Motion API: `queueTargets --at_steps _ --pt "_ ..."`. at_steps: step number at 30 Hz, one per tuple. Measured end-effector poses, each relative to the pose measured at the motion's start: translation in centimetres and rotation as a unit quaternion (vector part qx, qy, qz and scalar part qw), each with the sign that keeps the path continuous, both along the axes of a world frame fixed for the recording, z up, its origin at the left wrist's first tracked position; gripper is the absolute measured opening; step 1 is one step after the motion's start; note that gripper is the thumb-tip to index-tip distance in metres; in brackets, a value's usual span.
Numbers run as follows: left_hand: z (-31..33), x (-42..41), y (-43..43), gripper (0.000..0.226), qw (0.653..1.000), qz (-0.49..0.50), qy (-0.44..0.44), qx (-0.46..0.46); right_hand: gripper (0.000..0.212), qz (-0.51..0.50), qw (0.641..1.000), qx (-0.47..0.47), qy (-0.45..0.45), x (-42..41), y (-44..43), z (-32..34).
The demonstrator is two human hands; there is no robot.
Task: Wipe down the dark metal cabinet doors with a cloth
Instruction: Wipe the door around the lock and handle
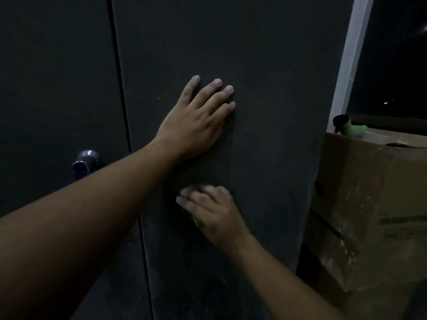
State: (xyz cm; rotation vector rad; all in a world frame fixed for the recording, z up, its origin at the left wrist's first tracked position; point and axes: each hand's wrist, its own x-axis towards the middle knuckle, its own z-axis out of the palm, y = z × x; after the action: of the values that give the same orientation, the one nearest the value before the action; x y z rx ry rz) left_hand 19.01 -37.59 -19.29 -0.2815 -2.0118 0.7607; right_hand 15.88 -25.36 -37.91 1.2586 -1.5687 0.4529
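The right cabinet door (265, 112) is a broad, dark metal panel, likely stiff enough to take firm pressure. The left hand (196, 125) lies flat and open on its middle. Below, nearer the door's left edge, the blurred right hand (212, 215) presses outstretched fingers over the cloth (198, 222), mostly hidden; probably soft and light, best kept under the palm.

No text can be read here. The cardboard box (369, 192) carries green print on its side, too blurred to make out.
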Motion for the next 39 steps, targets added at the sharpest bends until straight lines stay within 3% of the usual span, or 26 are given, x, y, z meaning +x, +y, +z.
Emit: queueTargets --at_steps 3,5,7,11,15,18,21,24,26,29,33,35,39 --pt "-0.2 1.5 -0.4 0.05 0.998 0.01 -0.054 0.017 0.036 -0.014 0.988 0.153 0.029 -0.7 1.6 -2.9" --pt "-0.7 3.0 -1.2 0.053 0.996 0.02 -0.089 0.016 0.036 -0.04 0.977 0.206 0.031 -1.5 3.0 -3.5" --pt "-1.1 5.0 -2.6 0.054 0.991 0.027 -0.127 0.006 0.039 -0.057 0.985 0.162 -0.018 -1.5 3.9 -2.9" --pt "-2.3 9.5 -5.5 0.05 0.98 0.048 -0.191 0.03 0.062 -0.044 0.979 -0.074 -0.183 -0.3 2.9 1.0" --pt "-3.9 13.5 -7.3 0.051 0.972 0.081 -0.196 0.097 0.076 -0.021 0.969 -0.11 -0.222 2.1 -0.6 3.9" --pt "-5.1 15.6 -8.7 0.051 0.962 0.122 -0.18 0.163 0.065 -0.023 0.982 -0.06 -0.175 3.6 -3.0 3.3" --pt "-6.3 17.0 -10.2 0.048 0.939 0.124 -0.154 0.283 0.058 -0.027 0.995 0.05 -0.08 3.6 -3.5 0.4" --pt "-7.3 17.4 -10.9 0.05 0.932 0.119 -0.192 0.285 0.065 -0.055 0.981 0.185 -0.014 3.2 -2.0 -1.6" --pt "-7.5 17.3 -10.8 0.044 0.924 0.103 -0.216 0.299 0.069 -0.06 0.976 0.208 -0.011 2.8 -1.3 -1.5" --pt "-7.5 17.2 -10.8 0.036 0.906 0.079 -0.233 0.343 0.07 0.006 0.992 0.084 -0.092 3.1 -1.4 0.9" --pt "-7.7 17.0 -10.5 0.043 0.885 0.075 -0.252 0.385 0.076 0.032 0.972 -0.148 -0.177 5.3 -2.3 8.1" --pt "-7.6 17.0 -10.6 0.046 0.884 0.06 -0.254 0.388 0.069 0.032 0.971 -0.172 -0.164 6.0 -2.9 12.1" --pt "-7.4 17.2 -10.7 0.053 0.868 0.044 -0.274 0.412 0.069 0.009 0.978 -0.116 -0.175 5.8 -5.9 15.8"
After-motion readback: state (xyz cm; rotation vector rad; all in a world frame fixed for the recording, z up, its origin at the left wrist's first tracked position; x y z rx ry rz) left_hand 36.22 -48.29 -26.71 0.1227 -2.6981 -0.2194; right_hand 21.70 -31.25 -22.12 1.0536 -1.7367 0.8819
